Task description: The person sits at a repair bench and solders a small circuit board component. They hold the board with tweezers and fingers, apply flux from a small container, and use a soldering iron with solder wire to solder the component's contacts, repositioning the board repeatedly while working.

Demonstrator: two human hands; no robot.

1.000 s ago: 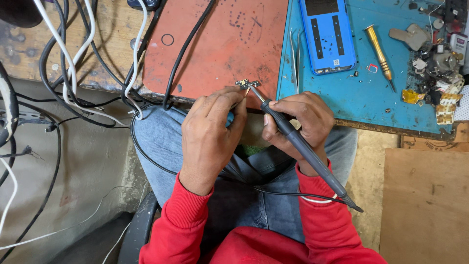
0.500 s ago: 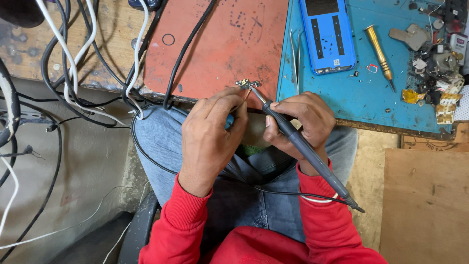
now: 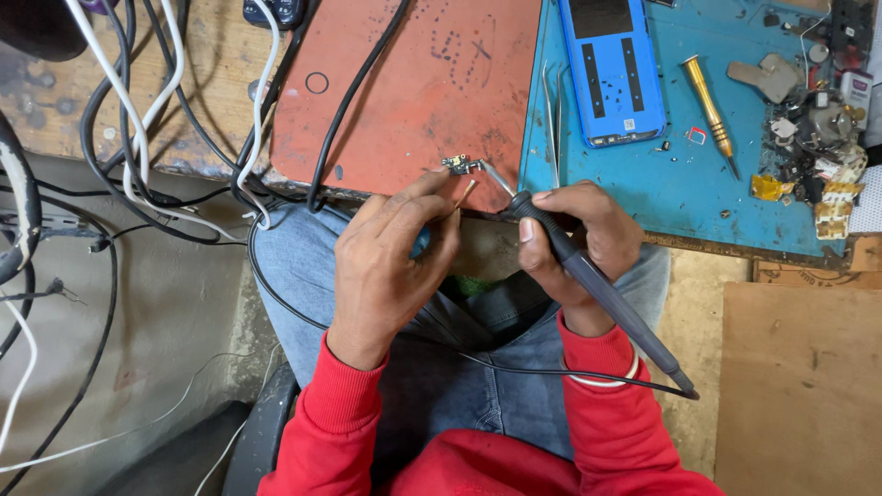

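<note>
My right hand (image 3: 581, 230) grips a dark soldering iron (image 3: 597, 289) like a pen; its metal tip touches a tiny circuit part (image 3: 457, 164) lying at the front edge of the red mat (image 3: 413, 83). My left hand (image 3: 390, 262) is closed, fingers pinched around a thin pale stick (image 3: 465, 193) that points up toward the same part. Both wrists wear red sleeves, and both hands hover over my lap in blue jeans. The iron's black cord (image 3: 514, 367) loops back across my legs.
A blue mat (image 3: 698, 184) to the right carries an opened blue phone (image 3: 611, 69), tweezers (image 3: 551, 115), a brass screwdriver (image 3: 707, 106) and a heap of small parts (image 3: 818, 138). Black and white cables (image 3: 138, 138) tangle over the wooden bench at left. Cardboard (image 3: 799, 386) lies on the right.
Both hands stay at the small part; the iron tip and the stick have shifted only slightly.
</note>
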